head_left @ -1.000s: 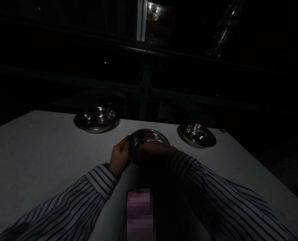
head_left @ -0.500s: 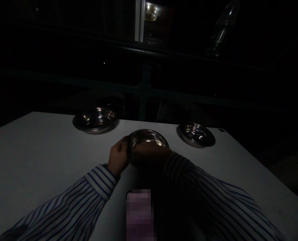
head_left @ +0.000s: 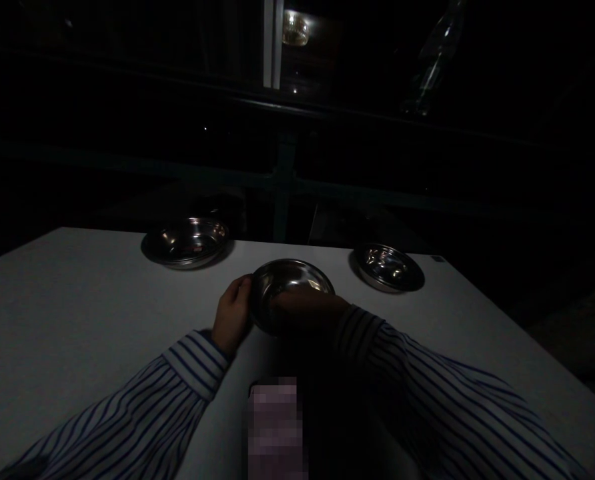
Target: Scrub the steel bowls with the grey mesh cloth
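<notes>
A steel bowl (head_left: 297, 280) sits in the middle of a white table (head_left: 77, 313) in a very dark room. My left hand (head_left: 232, 317) grips the bowl's left rim with curled fingers. My right hand (head_left: 305, 308) lies over the bowl's near edge, deep in shadow; its fingers reach into the bowl and I cannot make out whether they hold anything. Both arms wear blue-striped white sleeves.
Two more steel bowls stand near the table's far edge, one at the back left (head_left: 186, 241) and one at the back right (head_left: 387, 265). A blurred purple patch (head_left: 276, 427) lies close to me. Dark shelving and a small light (head_left: 295, 28) are behind.
The view has drifted slightly, so everything sits a little lower and to the left. My hands stay on the middle bowl, the right shifting a bit over its near edge.
</notes>
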The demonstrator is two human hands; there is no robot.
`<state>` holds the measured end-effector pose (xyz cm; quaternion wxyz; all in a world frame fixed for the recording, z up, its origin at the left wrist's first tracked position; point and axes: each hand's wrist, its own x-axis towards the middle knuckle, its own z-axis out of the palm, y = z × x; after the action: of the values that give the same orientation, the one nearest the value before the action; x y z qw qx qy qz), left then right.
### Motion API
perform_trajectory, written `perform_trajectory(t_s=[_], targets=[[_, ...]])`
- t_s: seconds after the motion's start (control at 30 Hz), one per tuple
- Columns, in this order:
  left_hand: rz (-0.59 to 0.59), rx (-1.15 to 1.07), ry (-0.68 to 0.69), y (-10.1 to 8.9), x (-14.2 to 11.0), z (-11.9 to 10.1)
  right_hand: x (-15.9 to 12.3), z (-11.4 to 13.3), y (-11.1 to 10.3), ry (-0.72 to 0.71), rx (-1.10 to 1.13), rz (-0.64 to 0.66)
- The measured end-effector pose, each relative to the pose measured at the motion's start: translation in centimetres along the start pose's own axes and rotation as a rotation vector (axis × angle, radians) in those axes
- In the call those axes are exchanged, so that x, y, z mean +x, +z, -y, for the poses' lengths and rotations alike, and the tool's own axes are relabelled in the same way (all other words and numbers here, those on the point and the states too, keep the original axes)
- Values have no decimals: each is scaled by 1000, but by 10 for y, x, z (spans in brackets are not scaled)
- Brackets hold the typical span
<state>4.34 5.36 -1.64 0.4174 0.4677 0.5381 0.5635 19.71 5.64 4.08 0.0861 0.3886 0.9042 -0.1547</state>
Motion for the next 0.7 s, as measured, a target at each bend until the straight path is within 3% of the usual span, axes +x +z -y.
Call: perform_trajectory(t_s=[0.13, 0.43, 0.57, 0.7], targets=[[58, 29, 29, 1, -2, -1, 18, 3, 1, 57, -18, -90], [64, 8, -5, -1, 2, 1, 36, -10, -5, 324, -37, -318], [55, -5, -1, 0, 2, -1, 39, -4, 1, 233, 31, -311], [-41, 25, 20, -1, 0, -2, 34, 3, 3, 4, 123, -168]])
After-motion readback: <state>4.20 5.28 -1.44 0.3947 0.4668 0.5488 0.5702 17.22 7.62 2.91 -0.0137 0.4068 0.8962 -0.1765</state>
